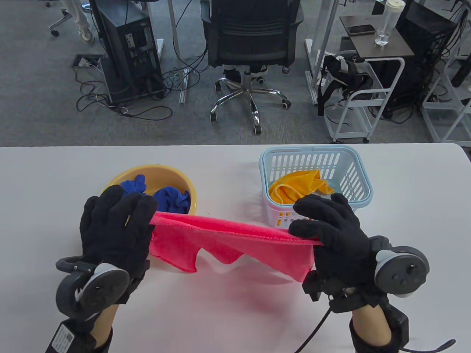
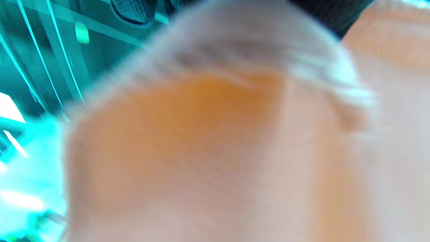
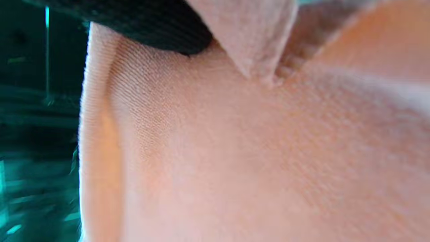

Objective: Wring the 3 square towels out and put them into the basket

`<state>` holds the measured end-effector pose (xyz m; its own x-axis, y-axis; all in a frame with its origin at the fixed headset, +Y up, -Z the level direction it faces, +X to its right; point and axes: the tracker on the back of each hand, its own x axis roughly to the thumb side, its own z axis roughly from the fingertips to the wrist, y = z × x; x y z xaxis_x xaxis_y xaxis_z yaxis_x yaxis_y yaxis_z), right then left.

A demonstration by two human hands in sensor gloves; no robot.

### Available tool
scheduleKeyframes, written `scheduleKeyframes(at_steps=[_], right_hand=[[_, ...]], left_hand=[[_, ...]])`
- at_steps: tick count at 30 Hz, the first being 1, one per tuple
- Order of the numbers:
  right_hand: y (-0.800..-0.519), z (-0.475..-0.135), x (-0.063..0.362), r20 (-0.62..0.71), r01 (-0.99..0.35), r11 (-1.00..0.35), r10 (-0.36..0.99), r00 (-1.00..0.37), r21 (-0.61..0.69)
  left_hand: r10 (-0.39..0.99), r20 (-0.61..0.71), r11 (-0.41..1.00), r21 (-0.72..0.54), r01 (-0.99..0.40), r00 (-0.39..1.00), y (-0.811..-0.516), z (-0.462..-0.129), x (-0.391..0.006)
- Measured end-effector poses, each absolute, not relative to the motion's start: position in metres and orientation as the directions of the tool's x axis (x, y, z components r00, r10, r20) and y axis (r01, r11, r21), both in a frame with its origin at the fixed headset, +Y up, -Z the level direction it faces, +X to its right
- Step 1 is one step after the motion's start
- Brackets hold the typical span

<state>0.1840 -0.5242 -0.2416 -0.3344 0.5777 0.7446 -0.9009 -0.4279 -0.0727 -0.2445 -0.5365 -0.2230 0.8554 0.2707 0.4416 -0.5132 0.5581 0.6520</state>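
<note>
On the white table (image 1: pixel 55 176), with an office chair (image 1: pixel 250 47) on grey carpet behind it, I hold a pink square cloth towel (image 1: pixel 235 242) stretched in the air: my left hand (image 1: pixel 114 228) grips one end, my right hand (image 1: pixel 331 235) pinches the other. A crumpled blue towel (image 1: pixel 167 198) sits in the yellow round bowl (image 1: pixel 184 180); an orange towel (image 1: pixel 298 187) lies in the light-blue plastic basket (image 1: pixel 360 173). Both wrist views are filled with blurred cloth.

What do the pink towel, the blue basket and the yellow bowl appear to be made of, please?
Pink towel: soft napped cloth, probably microfibre; fuzzy surface, limp drape. Blue basket: moulded plastic, judging by its slotted walls. Yellow bowl: smooth and slightly glossy, likely plastic, though glazed ceramic is possible.
</note>
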Motion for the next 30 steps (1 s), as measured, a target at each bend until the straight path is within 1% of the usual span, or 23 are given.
scheduleKeyframes(at_steps=[1,2,3,4,5,7,8,10,12,13,14,15,16,17,19,20,21,23,24,25,27,29,30], right_hand=[[-0.527,-0.251,0.184,0.762,-0.91,-0.413,0.6,-0.242,0.036],[-0.53,-0.259,0.182,0.759,-0.917,-0.383,0.628,-0.171,0.11],[-0.534,-0.273,0.176,0.732,-0.918,-0.321,0.679,-0.052,0.233],[-0.534,-0.285,0.168,0.692,-0.901,-0.283,0.722,0.025,0.328],[-0.533,-0.295,0.157,0.653,-0.871,-0.279,0.755,0.06,0.404],[-0.527,-0.312,0.125,0.618,-0.809,-0.29,0.779,0.11,0.511],[-0.524,-0.315,0.111,0.614,-0.788,-0.303,0.781,0.117,0.536],[-0.516,-0.315,0.072,0.629,-0.708,-0.393,0.772,0.092,0.586],[-0.511,-0.308,0.037,0.673,-0.67,-0.477,0.738,0.046,0.569],[-0.508,-0.305,0.019,0.706,-0.683,-0.522,0.708,-0.014,0.511],[-0.507,-0.304,0.012,0.726,-0.691,-0.551,0.686,-0.055,0.468],[-0.505,-0.303,0.003,0.746,-0.711,-0.58,0.656,-0.117,0.399],[-0.504,-0.302,0.0,0.749,-0.735,-0.581,0.645,-0.153,0.35],[-0.504,-0.301,-0.001,0.754,-0.757,-0.589,0.624,-0.205,0.282],[-0.507,-0.3,0.009,0.749,-0.759,-0.612,0.606,-0.269,0.223],[-0.514,-0.299,0.02,0.746,-0.766,-0.608,0.606,-0.276,0.211],[-0.521,-0.297,0.028,0.743,-0.783,-0.59,0.611,-0.272,0.199],[-0.552,-0.289,0.047,0.714,-0.831,-0.518,0.658,-0.238,0.2],[-0.579,-0.284,0.053,0.692,-0.837,-0.481,0.698,-0.185,0.261],[-0.595,-0.28,0.055,0.667,-0.82,-0.481,0.725,-0.172,0.311],[-0.649,-0.269,0.052,0.574,-0.727,-0.517,0.792,-0.205,0.453],[-0.688,-0.266,0.043,0.552,-0.697,-0.526,0.804,-0.221,0.487],[-0.7,-0.266,0.038,0.549,-0.694,-0.53,0.804,-0.227,0.488]], left_hand=[[0.326,0.577,0.57,0.512,-0.642,0.749,-0.536,-0.227,-0.243],[0.367,0.643,0.569,0.416,-0.709,0.672,-0.537,-0.229,-0.242],[0.453,0.72,0.544,0.243,-0.803,0.525,-0.539,-0.234,-0.238],[0.515,0.744,0.509,0.133,-0.85,0.425,-0.543,-0.237,-0.234],[0.559,0.751,0.466,0.065,-0.882,0.351,-0.546,-0.24,-0.23],[0.623,0.739,0.379,0.002,-0.925,0.257,-0.556,-0.245,-0.222],[0.648,0.722,0.354,-0.002,-0.935,0.243,-0.561,-0.247,-0.219],[0.683,0.698,0.317,-0.016,-0.948,0.217,-0.57,-0.25,-0.214],[0.701,0.678,0.322,-0.021,-0.947,0.223,-0.578,-0.253,-0.211],[0.719,0.663,0.329,-0.06,-0.942,0.209,-0.582,-0.256,-0.208],[0.737,0.648,0.338,-0.105,-0.935,0.194,-0.584,-0.258,-0.206],[0.776,0.61,0.346,-0.202,-0.916,0.159,-0.589,-0.261,-0.203],[0.801,0.587,0.321,-0.254,-0.912,0.119,-0.591,-0.262,-0.204],[0.827,0.559,0.249,-0.273,-0.929,0.057,-0.593,-0.264,-0.205],[0.834,0.548,0.196,-0.185,-0.963,0.065,-0.59,-0.265,-0.212],[0.811,0.568,0.245,-0.109,-0.963,0.141,-0.588,-0.265,-0.217],[0.8,0.574,0.264,-0.071,-0.962,0.177,-0.587,-0.264,-0.221],[0.783,0.601,0.232,-0.045,-0.972,0.159,-0.585,-0.263,-0.225],[0.795,0.6,0.181,-0.09,-0.979,0.092,-0.583,-0.262,-0.225],[0.801,0.597,0.153,-0.127,-0.98,0.048,-0.583,-0.262,-0.223],[0.814,0.576,0.085,-0.245,-0.966,-0.075,-0.584,-0.259,-0.214],[0.814,0.559,0.039,-0.328,-0.944,-0.161,-0.586,-0.255,-0.203],[0.816,0.546,0.023,-0.356,-0.934,-0.188,-0.587,-0.254,-0.199]])
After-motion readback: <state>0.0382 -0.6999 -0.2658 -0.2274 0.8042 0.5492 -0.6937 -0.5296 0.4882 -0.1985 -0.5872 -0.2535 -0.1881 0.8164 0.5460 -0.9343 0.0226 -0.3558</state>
